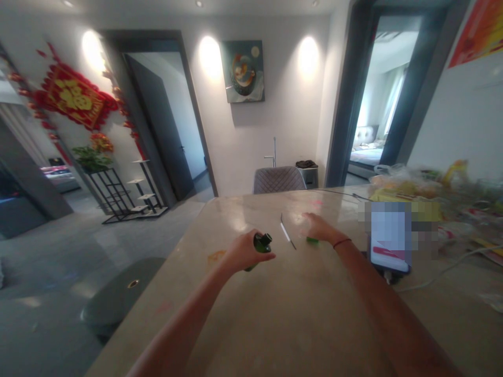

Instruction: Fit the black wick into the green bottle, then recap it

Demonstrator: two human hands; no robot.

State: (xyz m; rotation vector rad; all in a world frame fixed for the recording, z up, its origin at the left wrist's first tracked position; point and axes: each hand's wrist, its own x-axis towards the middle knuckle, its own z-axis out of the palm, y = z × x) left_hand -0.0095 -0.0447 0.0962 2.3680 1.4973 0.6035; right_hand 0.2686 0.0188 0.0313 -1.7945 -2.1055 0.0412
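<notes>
My left hand (244, 252) is wrapped round a small dark green bottle (261, 244), which is tilted with its black neck up and to the right. No cap shows on the neck. To the right, my right hand (317, 227) hovers low over the table, fingers stretched out to the left and partly blurred. Just under its palm lies a small bright green thing (312, 240), too little of it showing to name. Between the two hands a thin stick (286, 232), white in the middle with dark ends, rests on the tabletop.
The beige table (251, 330) carries a phone (390, 243) with a charging cable on the right. Behind it are plastic bags and packets (412, 186). A quilted chair (279, 179) stands at the far edge, a green stool (118, 288) at the left.
</notes>
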